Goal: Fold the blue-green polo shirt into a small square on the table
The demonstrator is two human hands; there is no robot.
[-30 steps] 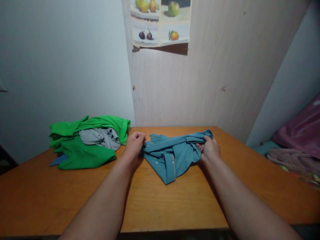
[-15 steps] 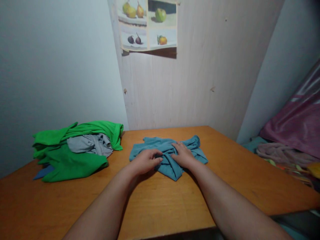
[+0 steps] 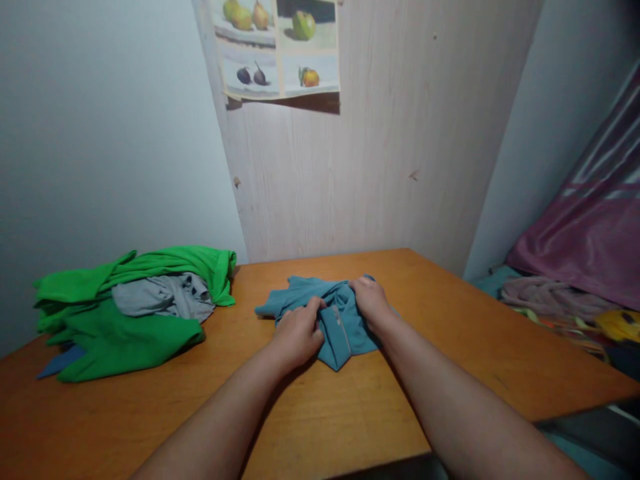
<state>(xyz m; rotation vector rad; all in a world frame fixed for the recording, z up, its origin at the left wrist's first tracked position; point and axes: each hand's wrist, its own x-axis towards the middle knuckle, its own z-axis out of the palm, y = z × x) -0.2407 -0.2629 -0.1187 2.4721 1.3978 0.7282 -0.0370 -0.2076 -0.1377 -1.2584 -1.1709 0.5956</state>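
Note:
A crumpled blue garment point(image 3: 313, 290) lies on the wooden table in front of me; its exact kind is hard to make out. A flat folded flap with a thin pale line along it shows between my hands. My left hand point(image 3: 301, 333) is closed at the near left part, thumb and fingers pinching the cloth. On the other side my right hand point(image 3: 371, 303) grips the upper right part, its fingertips partly hidden in the fabric.
To the left is a pile with a bright green cloth point(image 3: 165, 259), a darker green cloth point(image 3: 125, 343) and a grey cloth point(image 3: 160, 297). The table point(image 3: 450, 347) ends at a near edge. Pink shiny fabric point(image 3: 575, 227) hangs at right, above more textiles. Fruit pictures point(image 3: 280, 53) hang on the wall.
My fingers have closed on the blue garment, which has been shifted and bunched. Its flap with the pale line now shows. The whole view has turned slightly to the right.

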